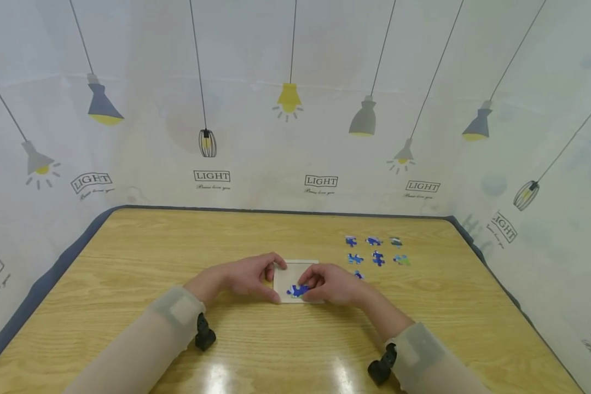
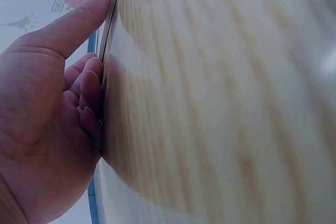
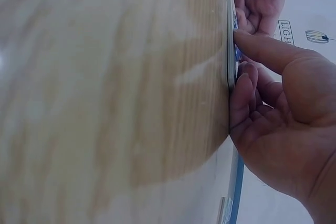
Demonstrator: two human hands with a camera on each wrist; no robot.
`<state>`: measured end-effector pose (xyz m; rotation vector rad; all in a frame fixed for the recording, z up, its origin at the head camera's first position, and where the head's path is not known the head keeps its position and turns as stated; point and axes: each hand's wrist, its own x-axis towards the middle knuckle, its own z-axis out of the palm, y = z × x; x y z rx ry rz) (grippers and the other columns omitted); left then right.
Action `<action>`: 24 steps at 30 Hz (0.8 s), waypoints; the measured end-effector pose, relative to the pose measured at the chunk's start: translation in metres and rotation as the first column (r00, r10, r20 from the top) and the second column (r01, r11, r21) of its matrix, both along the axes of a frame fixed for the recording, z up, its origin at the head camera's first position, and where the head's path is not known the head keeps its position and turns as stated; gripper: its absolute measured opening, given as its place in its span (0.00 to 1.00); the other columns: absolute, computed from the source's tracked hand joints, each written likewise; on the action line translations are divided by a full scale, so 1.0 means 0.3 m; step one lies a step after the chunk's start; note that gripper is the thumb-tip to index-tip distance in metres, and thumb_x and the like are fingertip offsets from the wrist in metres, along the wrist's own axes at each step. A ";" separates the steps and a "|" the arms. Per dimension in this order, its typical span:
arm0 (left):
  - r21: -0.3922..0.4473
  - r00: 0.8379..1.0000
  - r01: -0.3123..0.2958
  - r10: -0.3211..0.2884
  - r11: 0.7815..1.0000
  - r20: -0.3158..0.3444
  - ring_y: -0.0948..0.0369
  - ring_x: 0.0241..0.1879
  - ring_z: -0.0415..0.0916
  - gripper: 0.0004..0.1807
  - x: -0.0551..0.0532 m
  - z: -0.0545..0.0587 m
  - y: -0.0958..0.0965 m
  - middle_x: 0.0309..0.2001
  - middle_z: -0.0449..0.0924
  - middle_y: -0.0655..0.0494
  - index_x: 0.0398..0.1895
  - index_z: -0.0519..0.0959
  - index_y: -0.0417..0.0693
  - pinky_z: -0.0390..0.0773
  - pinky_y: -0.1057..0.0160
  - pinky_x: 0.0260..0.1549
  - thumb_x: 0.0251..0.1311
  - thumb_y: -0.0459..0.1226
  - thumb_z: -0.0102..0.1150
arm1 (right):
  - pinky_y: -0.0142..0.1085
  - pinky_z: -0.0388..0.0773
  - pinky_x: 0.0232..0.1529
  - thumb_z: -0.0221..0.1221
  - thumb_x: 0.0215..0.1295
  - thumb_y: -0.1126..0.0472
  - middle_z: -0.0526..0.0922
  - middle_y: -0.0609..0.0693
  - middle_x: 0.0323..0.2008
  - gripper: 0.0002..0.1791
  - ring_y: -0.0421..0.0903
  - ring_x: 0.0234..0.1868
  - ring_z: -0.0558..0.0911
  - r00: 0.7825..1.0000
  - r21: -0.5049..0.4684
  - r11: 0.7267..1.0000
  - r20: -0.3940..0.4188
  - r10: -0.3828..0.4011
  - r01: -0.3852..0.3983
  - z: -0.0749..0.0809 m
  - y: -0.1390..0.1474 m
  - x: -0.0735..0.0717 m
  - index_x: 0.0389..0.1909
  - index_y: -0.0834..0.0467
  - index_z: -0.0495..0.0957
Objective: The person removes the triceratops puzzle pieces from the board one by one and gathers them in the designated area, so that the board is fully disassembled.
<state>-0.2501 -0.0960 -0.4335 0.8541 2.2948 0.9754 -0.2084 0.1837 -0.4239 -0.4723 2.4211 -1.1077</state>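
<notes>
A white puzzle tray (image 1: 285, 266) with a raised rim lies flat on the table. Blue jigsaw pieces (image 1: 296, 291) sit together in its lower part. My left hand (image 1: 248, 278) holds the tray's left side, thumb at the near corner and index finger at the far one. Over the tray's right half, my right hand (image 1: 336, 284) pinches a blue puzzle piece between thumb and fingers, covering part of it. In the right wrist view the right thumb (image 3: 262, 48) reaches over the tray's edge (image 3: 230, 51), and a bit of blue shows beneath it.
Several loose jigsaw pieces (image 1: 377, 258) lie spread in rows beyond and right of the tray; one more piece (image 1: 358, 274) lies close to the right hand. The wooden table (image 1: 177, 235) ends at a dark blue edge against a printed wall covering (image 1: 256, 191).
</notes>
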 end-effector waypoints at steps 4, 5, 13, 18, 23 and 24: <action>0.000 1.000 0.002 -0.002 1.000 -0.007 0.60 0.40 0.68 0.37 0.001 -0.004 -0.001 0.46 0.72 0.54 0.70 0.71 0.49 0.70 0.62 0.47 0.64 0.46 0.80 | 0.37 0.75 0.46 0.74 0.69 0.58 0.83 0.48 0.43 0.14 0.46 0.43 0.77 1.000 -0.006 1.000 0.004 -0.022 0.022 -0.007 -0.004 0.001 0.52 0.54 0.84; 0.003 1.000 0.003 -0.003 1.000 -0.007 0.60 0.40 0.68 0.36 0.001 -0.003 -0.001 0.46 0.72 0.54 0.70 0.71 0.48 0.69 0.62 0.46 0.64 0.46 0.81 | 0.37 0.75 0.46 0.75 0.69 0.58 0.83 0.48 0.43 0.14 0.46 0.43 0.78 1.000 -0.008 1.000 0.003 -0.024 0.024 -0.009 -0.004 0.001 0.51 0.54 0.84; -0.005 1.000 -0.002 0.002 1.000 -0.003 0.60 0.39 0.68 0.36 -0.004 -0.007 -0.001 0.46 0.72 0.54 0.69 0.71 0.50 0.70 0.61 0.47 0.64 0.47 0.81 | 0.35 0.76 0.41 0.74 0.70 0.57 0.83 0.49 0.42 0.12 0.45 0.41 0.78 0.999 -0.045 0.998 0.019 -0.050 0.051 -0.016 0.002 -0.003 0.47 0.55 0.82; -0.018 1.000 -0.005 0.005 1.000 -0.004 0.60 0.39 0.68 0.37 -0.006 -0.007 -0.001 0.47 0.72 0.55 0.70 0.71 0.52 0.70 0.61 0.47 0.64 0.49 0.81 | 0.35 0.75 0.38 0.73 0.71 0.55 0.82 0.49 0.41 0.12 0.45 0.39 0.78 0.998 -0.068 0.996 0.029 -0.053 0.055 -0.014 0.012 -0.004 0.45 0.56 0.81; -0.019 1.000 -0.008 0.008 1.000 0.010 0.60 0.40 0.68 0.37 -0.004 -0.002 -0.004 0.47 0.72 0.55 0.70 0.71 0.53 0.69 0.62 0.46 0.64 0.48 0.81 | 0.35 0.76 0.36 0.71 0.73 0.56 0.82 0.49 0.39 0.10 0.45 0.36 0.77 0.997 -0.098 0.993 0.048 -0.059 0.063 -0.022 0.020 -0.008 0.45 0.56 0.81; -0.018 1.000 -0.009 0.009 1.000 0.014 0.60 0.40 0.68 0.37 -0.003 -0.001 -0.004 0.47 0.72 0.55 0.70 0.71 0.53 0.69 0.62 0.46 0.64 0.48 0.81 | 0.35 0.77 0.35 0.71 0.73 0.56 0.82 0.49 0.38 0.10 0.45 0.35 0.77 0.997 -0.105 0.992 0.050 -0.059 0.064 -0.023 0.021 -0.008 0.45 0.56 0.81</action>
